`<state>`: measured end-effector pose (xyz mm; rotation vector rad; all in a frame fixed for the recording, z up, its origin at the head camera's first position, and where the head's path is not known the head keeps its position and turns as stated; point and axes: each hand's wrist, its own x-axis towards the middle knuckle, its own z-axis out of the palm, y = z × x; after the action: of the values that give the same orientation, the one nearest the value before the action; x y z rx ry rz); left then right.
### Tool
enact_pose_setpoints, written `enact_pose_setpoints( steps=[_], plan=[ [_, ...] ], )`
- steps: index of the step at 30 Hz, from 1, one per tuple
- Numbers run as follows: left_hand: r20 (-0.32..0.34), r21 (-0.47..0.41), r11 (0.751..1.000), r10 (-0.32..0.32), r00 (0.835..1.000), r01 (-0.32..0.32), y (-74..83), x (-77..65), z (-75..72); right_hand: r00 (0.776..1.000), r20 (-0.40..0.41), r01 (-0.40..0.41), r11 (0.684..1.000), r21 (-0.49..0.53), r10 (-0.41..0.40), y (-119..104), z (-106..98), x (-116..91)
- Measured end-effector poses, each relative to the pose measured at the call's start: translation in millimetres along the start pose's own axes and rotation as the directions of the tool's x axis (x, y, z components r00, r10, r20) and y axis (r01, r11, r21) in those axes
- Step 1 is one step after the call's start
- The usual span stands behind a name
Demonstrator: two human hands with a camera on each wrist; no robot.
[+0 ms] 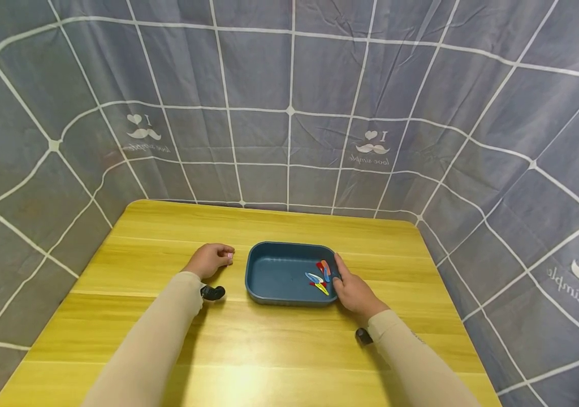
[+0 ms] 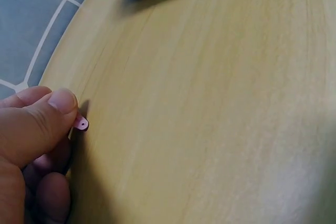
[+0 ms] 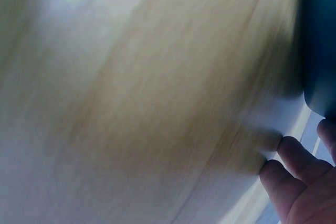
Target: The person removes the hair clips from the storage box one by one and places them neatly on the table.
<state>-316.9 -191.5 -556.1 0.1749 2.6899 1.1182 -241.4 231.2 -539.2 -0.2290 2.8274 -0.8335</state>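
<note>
Between the thumb and fingertips of my left hand (image 1: pixel 209 259) is a small pink hair clip (image 2: pixel 81 123), pinched so that only its end shows. That hand is just above the table, left of a dark blue tray (image 1: pixel 289 301). My right hand (image 1: pixel 354 291) holds the tray by its right side, with the thumb over the rim. In the right wrist view, fingertips (image 3: pixel 273 169) of that hand are near the tabletop beside the tray wall. Several coloured hair clips (image 1: pixel 315 277), red, orange, blue and yellow among them, lie in the tray's right end.
The tray stands on a yellow wood-grain table (image 1: pixel 269 350) with rounded far corners. A grey curtain (image 1: pixel 259 135) with white grid lines hangs behind and at both sides. Black wrist devices (image 1: pixel 212 292) sit on both forearms.
</note>
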Motion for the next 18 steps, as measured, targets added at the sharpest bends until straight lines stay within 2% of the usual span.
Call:
enact_pose_setpoints(
  steps=[18],
  plan=[
    [0.036, 0.049, 0.999, -0.001, 0.999, -0.001, 3.9, 1.0, -0.3, 1.0, -0.005, 0.014, 1.0, -0.002, -0.014, -0.4, -0.1, -3.1]
  ],
)
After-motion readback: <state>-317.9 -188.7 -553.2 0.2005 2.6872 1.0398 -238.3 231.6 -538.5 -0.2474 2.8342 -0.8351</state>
